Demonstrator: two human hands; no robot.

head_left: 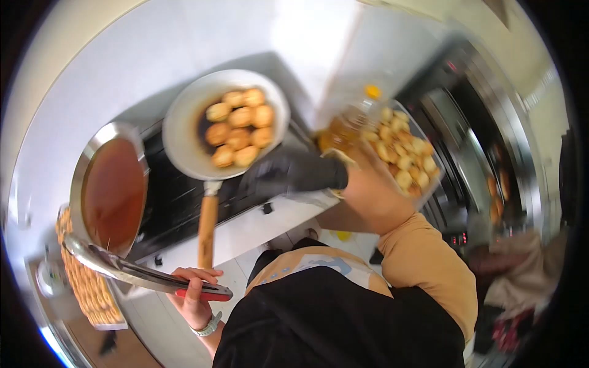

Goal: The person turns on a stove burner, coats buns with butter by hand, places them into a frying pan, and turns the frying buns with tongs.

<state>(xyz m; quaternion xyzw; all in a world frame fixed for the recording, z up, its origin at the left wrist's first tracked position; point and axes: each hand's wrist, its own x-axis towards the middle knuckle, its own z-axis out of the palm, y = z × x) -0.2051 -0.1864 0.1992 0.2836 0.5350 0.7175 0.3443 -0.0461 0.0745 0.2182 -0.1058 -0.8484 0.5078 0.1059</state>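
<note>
My left hand [197,297], bare and with a watch at the wrist, is closed round the red-and-black handle of metal tongs [132,270], whose far end lies over the rim of a bowl of red-brown liquid [113,190]. My right hand [288,170], in a black glove, is blurred beside the white frying pan [175,126]; its fingers are too smeared to read. Several round golden pieces [240,116] sit in dark liquid in the pan. The pan's wooden handle [208,227] points toward me, just above my left hand.
Right of the pan stand an oil bottle [350,126] with a yellow cap and a tray of pale golden pieces [402,150]. An oven [472,141] is at the far right. A tray of browned pieces [92,285] lies at the lower left, near the bowl.
</note>
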